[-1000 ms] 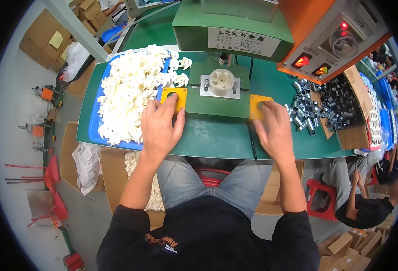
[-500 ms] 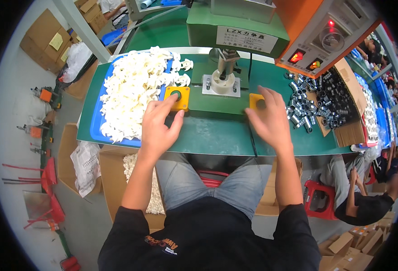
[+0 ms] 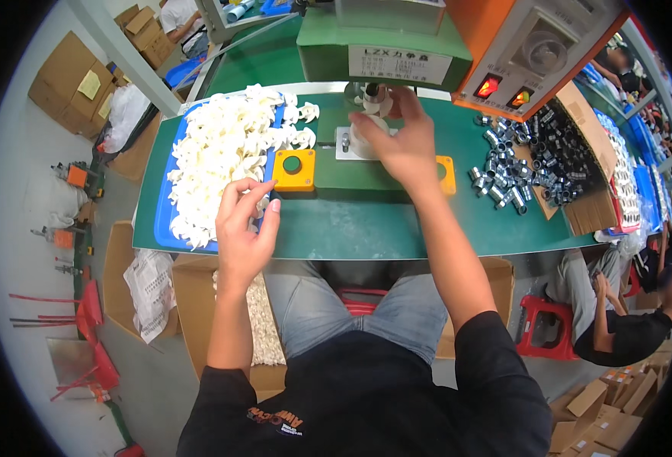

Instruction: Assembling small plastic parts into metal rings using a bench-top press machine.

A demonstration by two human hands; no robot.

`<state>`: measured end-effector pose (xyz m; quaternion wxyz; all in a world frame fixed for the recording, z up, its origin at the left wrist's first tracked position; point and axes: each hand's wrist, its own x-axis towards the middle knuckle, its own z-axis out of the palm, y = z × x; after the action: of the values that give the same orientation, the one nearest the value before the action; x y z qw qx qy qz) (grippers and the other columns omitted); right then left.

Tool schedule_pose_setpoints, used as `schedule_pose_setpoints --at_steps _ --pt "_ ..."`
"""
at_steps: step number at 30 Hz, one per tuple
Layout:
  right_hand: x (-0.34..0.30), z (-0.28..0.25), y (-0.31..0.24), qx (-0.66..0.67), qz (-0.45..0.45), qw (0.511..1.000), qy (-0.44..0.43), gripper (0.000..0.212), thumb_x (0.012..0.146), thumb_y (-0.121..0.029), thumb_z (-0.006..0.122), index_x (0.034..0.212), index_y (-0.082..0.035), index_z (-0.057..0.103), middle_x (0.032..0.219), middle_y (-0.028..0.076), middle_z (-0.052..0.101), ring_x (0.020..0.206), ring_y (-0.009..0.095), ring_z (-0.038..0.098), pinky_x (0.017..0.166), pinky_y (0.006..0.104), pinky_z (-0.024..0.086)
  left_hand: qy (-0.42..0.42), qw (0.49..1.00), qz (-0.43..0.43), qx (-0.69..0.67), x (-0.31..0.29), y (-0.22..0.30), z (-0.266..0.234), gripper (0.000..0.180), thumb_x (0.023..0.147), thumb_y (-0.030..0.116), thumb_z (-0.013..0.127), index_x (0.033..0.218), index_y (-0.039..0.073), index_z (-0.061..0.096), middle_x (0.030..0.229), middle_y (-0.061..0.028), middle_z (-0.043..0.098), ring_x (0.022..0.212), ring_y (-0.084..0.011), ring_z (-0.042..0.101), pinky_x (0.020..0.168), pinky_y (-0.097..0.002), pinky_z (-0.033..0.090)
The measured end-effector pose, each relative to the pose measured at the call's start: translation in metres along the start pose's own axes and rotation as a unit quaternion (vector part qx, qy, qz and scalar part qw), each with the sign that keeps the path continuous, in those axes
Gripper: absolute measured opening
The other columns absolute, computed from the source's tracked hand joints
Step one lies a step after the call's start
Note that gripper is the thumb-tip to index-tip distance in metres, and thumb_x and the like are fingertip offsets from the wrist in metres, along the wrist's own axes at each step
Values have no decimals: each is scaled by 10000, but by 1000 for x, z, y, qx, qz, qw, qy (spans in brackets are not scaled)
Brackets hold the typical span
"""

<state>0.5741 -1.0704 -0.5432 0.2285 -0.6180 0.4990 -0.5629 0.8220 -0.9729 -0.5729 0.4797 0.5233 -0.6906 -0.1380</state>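
So the right hand (image 3: 408, 148) has come off its yellow button box (image 3: 447, 177) and gone up to the press (image 3: 385, 49). Half a second ago the ram was down in the white cup (image 3: 362, 145); now it's up out of it. My read: the pressing stroke is done and this is the handling bit between strokes.

The white part (image 3: 382, 107) looks to be between the right thumb and forefinger, just past the thumb tip, with the cup right below the thumb. Those fingers are curved around it, but blur hides the contact, so I can't tell if they've actually gripped it.

Left hand (image 3: 243, 236) has slid back off the green button (image 3: 292, 164). Its fingers are loose, nothing in them, tips just beside the left box (image 3: 294, 183). The heap of white bladed pieces (image 3: 218, 160) sits just beyond those fingertips on the counter (image 3: 344, 228).
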Motion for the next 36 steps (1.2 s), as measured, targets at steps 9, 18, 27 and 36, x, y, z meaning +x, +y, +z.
schedule_pose_setpoints --at_steps 9,18,27,36 --pt "-27 -67 -2 -204 -179 961 -48 448 749 -293 842 1077 -14 719 955 157 722 855 344 682 803 412 541 38 992 45 108 48 -5 9 197 899 65 719 1090 25 743 1076 -144 646 867 -272 646 737 -353 528" --pt "-178 -257 -4 -436 125 862 -228 686 726 -249 883 1302 10 618 1248 216 622 1161 411 606 1013 441 491 -164 858 175 454 107 -47 14 476 872 76 677 1344 134 649 1316 -122 608 1185 -317 585 1039 -447 445" --pt "-85 -191 70 -453 -80 887 -38 356 852 -178 783 1156 -14 695 1070 131 647 976 334 589 860 432 485 -169 887 92 419 118 -45 20 204 887 168 720 1064 87 783 994 -120 729 1000 -290 670 881 -453 472" --pt "-59 -175 97 -544 -86 831 -82 223 872 -199 735 1056 -75 714 1065 78 660 1058 295 562 925 451 398 -149 983 105 -3 108 24 67 295 809 134 828 1068 44 718 1026 -96 746 944 -274 711 846 -377 560"
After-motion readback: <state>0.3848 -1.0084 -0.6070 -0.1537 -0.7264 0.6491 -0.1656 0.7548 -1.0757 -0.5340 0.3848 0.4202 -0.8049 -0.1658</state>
